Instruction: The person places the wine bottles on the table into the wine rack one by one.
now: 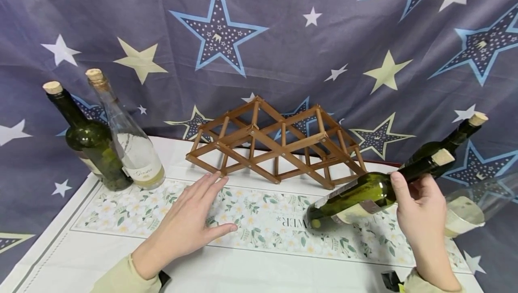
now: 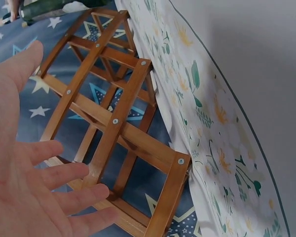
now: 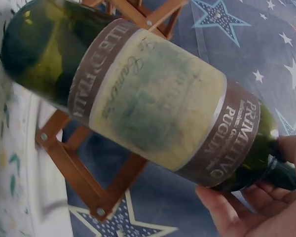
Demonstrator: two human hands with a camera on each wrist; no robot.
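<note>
Near the desk's right edge, our right hand gripped a green glass bottle neck, base leftward before the brown wooden lattice rack. Our left hand was spread.

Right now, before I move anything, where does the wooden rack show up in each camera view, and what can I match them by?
Head: wooden rack at the centre.
Left wrist: wooden rack large, slanting from the top to the bottom edge.
Right wrist: wooden rack partly hidden behind the bottle, showing at the top and lower left.
Shared landmark: the starry cloth.
</note>
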